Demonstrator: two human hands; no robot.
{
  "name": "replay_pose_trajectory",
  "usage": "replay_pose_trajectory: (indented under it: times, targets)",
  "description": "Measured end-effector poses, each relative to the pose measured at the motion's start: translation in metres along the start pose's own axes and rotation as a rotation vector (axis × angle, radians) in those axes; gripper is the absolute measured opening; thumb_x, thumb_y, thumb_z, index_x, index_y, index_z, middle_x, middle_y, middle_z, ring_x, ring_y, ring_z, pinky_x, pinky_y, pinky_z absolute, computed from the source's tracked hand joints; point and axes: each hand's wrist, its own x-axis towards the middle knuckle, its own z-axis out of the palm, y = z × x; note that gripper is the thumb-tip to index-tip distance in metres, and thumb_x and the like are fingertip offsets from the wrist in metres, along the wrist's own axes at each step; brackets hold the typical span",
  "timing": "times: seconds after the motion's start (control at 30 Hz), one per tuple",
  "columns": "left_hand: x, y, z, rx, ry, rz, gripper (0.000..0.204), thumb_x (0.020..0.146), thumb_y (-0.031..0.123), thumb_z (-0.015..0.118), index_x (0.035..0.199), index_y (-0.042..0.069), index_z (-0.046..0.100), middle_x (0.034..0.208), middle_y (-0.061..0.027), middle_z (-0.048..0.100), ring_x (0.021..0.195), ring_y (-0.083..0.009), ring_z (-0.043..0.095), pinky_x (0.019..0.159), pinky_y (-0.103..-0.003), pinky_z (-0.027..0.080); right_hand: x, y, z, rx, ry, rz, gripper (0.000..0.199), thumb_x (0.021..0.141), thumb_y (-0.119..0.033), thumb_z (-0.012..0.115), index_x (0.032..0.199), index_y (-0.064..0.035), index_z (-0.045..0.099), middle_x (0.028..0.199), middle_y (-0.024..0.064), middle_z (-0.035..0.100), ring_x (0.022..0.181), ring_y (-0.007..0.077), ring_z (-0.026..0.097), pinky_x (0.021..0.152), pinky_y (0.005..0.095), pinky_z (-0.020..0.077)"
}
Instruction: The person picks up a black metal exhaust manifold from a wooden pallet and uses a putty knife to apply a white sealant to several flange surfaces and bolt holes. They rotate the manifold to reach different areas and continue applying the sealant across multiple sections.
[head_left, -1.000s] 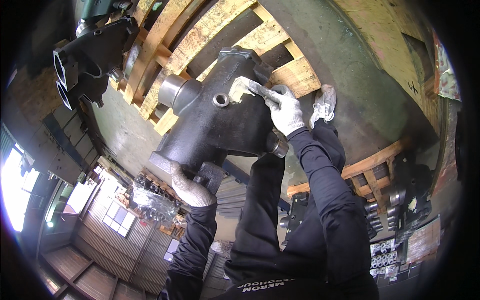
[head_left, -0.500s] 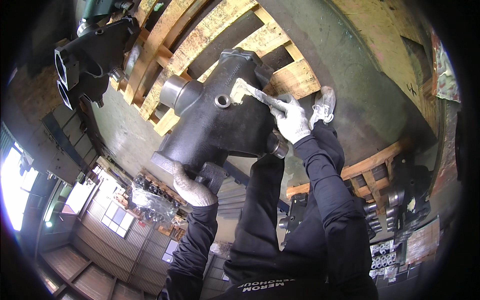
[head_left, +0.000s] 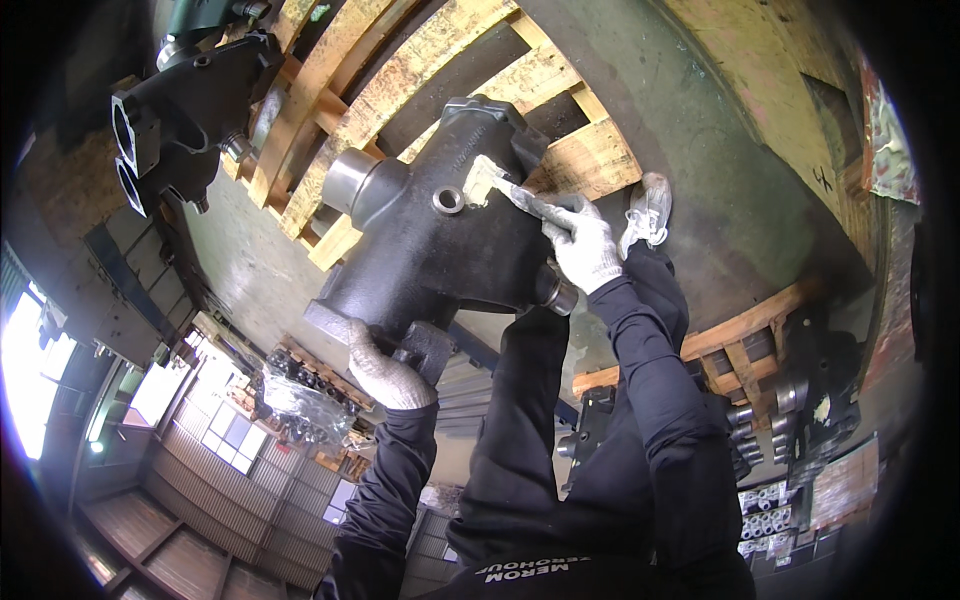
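So the right hand (head_left: 583, 243), in a pale glove, has its fingers clamped on a thin tool (head_left: 522, 199), tip right at a cream patch (head_left: 481, 181) on the big black casting (head_left: 400, 255). That casting's between both hands, with a wooden pallet (head_left: 590, 160) beyond it. The left hand (head_left: 388, 368) rests against its lower end (fingertips hidden, can't tell their grip).

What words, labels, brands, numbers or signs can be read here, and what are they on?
Black top: white capitals, legible, upside down; wording not copied here.
Black casting: faint lettering near its upper end, too blurred to read.
Wood at right: a dark mark, unclear.
No other readable text.
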Motion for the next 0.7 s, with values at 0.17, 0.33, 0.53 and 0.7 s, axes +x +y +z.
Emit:
replay_pose_trajectory:
  times: [0.17, 0.33, 0.53, 0.7]
  targets:
    - [0.004, 0.0, -0.01, 0.057, -0.035, -0.07, 0.046, 0.096, 0.043, 0.065, 0.119, 0.004, 0.06, 0.106, -0.0066, 0.063, 0.097, -0.0209, 0.063, 0.086, -0.036, 0.049, 0.016, -0.006, -0.001, -0.025, -0.032, 0.045, 0.031, 0.089, -0.011, 0.07, 0.119, -0.0146, 0.075, 0.109, 0.0118, 0.067, 0.1, 0.0303, 0.068, 0.09, 0.0379, 0.0524]
    - [0.008, -0.008, -0.011, 0.02, -0.016, -0.022, 0.04, 0.095, 0.042, 0.068, 0.111, 0.006, 0.061, 0.098, -0.0041, 0.061, 0.09, -0.0195, 0.063, 0.079, -0.033, 0.05, 0.014, -0.02, 0.005, -0.053, -0.077, 0.035, 0.034, 0.087, -0.009, 0.073, 0.12, -0.0169, 0.075, 0.109, 0.0113, 0.067, 0.101, 0.0296, 0.067, 0.089, 0.0376, 0.0524]
    - [0.003, -0.003, -0.008, 0.005, -0.013, -0.054, 0.039, 0.094, 0.044, 0.069, 0.105, 0.007, 0.061, 0.097, -0.0033, 0.06, 0.087, -0.0183, 0.062, 0.077, -0.032, 0.049, -0.015, -0.027, -0.006, -0.037, -0.09, -0.062, 0.033, 0.085, -0.007, 0.074, 0.118, -0.0145, 0.076, 0.11, 0.0115, 0.067, 0.103, 0.0298, 0.066, 0.089, 0.0376, 0.0524]
    - [0.0, 0.002, -0.006, 0.009, -0.016, -0.066, 0.039, 0.094, 0.043, 0.069, 0.107, 0.008, 0.061, 0.097, -0.0029, 0.06, 0.087, -0.0176, 0.062, 0.074, -0.032, 0.049, -0.018, -0.03, -0.002, -0.003, -0.091, -0.037, 0.039, 0.084, -0.007, 0.073, 0.12, -0.0219, 0.076, 0.106, 0.0106, 0.064, 0.103, 0.0321, 0.062, 0.092, 0.0416, 0.0515]
